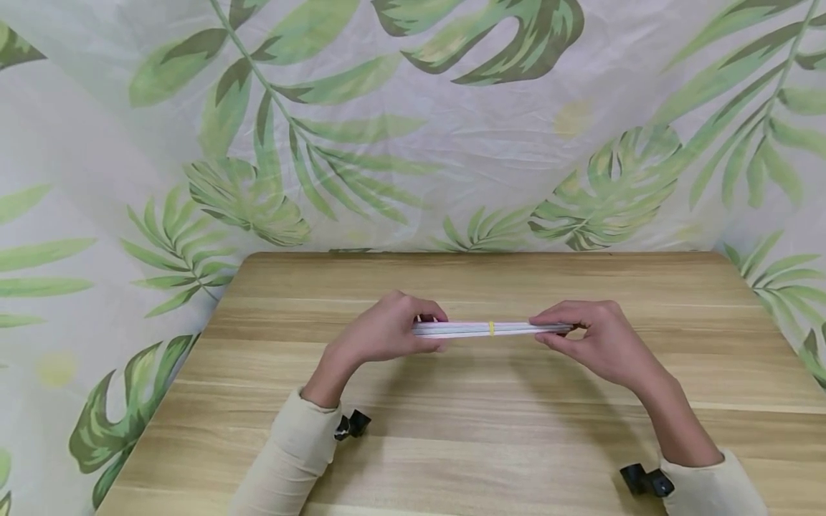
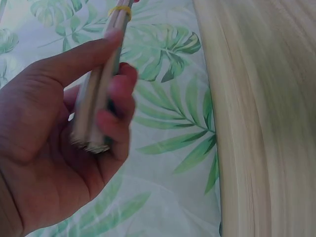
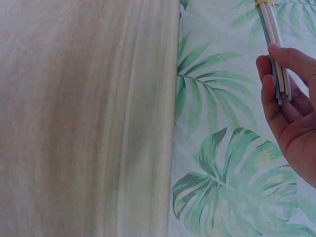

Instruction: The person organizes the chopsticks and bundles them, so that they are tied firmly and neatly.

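Observation:
A bundle of thin pale sticks [image 1: 466,330] is held level above the table, bound near its middle by a yellow band [image 1: 492,328]. At its left end my left hand [image 1: 382,331] grips the sticks between thumb and fingers. My right hand [image 1: 600,337] pinches the other end. Seen from the left wrist, the bundle [image 2: 101,84] crosses the curled fingers, its blunt, rough ends over the palm. In the right wrist view, the sticks [image 3: 272,29] show uneven ends, some greyish green, between thumb and fingers. Their exact kind is unclear.
Below the hands lies a wood-grain table [image 1: 452,444] with rounded far corners. A leaf-patterned cloth [image 1: 484,158] hangs behind it and at both sides. Small black devices [image 1: 351,424] are attached at both wrists, near the pale sleeves [image 1: 284,459].

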Tool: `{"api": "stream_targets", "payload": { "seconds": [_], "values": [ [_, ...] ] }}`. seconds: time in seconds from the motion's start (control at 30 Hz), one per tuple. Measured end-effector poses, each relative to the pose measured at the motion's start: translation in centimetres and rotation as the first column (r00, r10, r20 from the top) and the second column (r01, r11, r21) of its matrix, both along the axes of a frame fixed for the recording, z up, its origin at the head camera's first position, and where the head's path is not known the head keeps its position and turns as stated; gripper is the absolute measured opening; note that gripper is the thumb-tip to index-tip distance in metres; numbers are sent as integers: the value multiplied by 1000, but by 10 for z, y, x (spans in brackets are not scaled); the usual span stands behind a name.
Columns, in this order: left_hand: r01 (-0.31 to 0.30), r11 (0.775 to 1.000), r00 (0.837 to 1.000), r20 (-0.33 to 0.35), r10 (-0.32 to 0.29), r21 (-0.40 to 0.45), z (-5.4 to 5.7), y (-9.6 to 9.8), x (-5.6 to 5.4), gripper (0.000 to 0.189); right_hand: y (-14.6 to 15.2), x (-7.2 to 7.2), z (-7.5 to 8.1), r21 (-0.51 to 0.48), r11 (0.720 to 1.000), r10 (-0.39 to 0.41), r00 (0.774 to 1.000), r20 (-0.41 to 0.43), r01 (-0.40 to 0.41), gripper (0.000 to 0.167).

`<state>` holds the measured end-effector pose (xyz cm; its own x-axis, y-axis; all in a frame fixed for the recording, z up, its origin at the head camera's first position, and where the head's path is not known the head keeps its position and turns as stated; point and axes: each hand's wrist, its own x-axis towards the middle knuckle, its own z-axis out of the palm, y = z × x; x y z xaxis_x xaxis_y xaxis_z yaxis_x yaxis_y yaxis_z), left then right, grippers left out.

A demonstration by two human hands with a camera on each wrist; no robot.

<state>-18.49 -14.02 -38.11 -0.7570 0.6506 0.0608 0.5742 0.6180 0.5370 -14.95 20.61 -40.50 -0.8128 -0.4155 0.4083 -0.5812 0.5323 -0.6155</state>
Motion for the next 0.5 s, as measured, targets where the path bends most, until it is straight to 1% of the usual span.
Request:
{"api": "stream_targets", "payload": {
  "seconds": [0.1, 0.3, 0.5],
  "values": [
    [-1, 1000, 1000, 15, 1, -8, -1, -2, -2, 19, 0, -1, -2, 7, 1000, -5, 1000, 11, 5, 26],
    [-35, 999, 999, 34, 36, -38, 0, -7, -4, 18, 1, -3, -4, 0, 1000, -16, 999, 35, 16, 22],
    [-23, 998, 999, 28, 25, -66, -2, -9, -5, 18, 2, -4, -7, 4, 1000, -23, 997, 79, 23, 21]
  ]
}}
